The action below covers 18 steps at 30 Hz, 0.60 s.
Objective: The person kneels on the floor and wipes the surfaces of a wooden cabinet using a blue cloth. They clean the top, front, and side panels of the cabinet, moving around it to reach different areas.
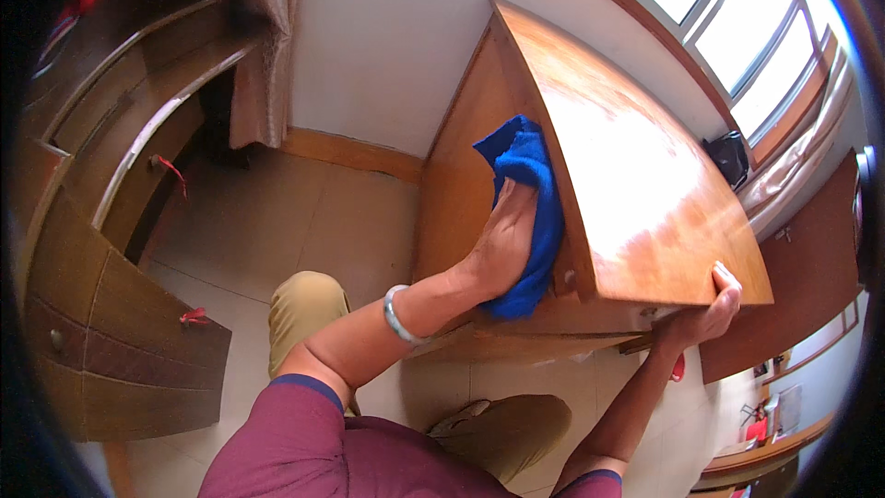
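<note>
A blue cloth [550, 200] lies bunched under and around my left hand [505, 242], against the side panel of a wooden desk [456, 214], just below the overhanging top. Part of that hand's fingers is hidden in the folds. My right hand [709, 311] grips the front edge of the glossy desk top [743, 273] near its right corner, with fingertips showing on the upper face. The rest of its grip under the edge cannot be seen. A pale bangle [397, 315] circles my left wrist.
Dark wooden furniture with drawers [138, 332] and red ribbons stands at left. A curtain [266, 83] hangs behind it. On the far side of the desk, a black plastic bag [729, 159] sits below the bright window [726, 21]. A brown wooden panel [788, 277] is at right.
</note>
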Tool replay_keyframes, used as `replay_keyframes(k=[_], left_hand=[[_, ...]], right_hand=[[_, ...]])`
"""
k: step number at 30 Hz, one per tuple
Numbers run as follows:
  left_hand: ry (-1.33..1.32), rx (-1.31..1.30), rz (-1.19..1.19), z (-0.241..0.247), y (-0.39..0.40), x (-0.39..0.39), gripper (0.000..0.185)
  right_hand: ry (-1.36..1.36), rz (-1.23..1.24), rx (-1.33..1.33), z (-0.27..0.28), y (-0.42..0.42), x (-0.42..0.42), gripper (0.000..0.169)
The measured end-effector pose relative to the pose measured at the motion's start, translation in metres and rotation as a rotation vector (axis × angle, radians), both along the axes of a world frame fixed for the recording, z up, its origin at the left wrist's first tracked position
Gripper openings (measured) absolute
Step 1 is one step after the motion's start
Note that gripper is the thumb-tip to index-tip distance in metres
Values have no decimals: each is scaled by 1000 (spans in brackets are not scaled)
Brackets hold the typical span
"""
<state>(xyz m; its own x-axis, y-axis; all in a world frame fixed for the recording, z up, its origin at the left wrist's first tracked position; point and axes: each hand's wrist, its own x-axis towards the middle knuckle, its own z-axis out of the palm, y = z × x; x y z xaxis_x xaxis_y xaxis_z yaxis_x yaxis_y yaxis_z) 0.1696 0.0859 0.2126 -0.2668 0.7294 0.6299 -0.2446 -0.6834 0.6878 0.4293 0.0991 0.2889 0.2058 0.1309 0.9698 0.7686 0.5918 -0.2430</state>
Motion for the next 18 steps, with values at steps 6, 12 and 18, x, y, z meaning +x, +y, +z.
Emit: replay_keyframes(k=[6,12,18], left_hand=[[80,-46,207,15,88,-31,34],[524,-27,549,23,225,-84,28],[557,202,884,15,335,-119,18]], right_hand=[[-54,-22,-4,-6,4,0,43],[-128,108,208,-8,23,-1,50],[235,174,148,-14,25,12,56]])
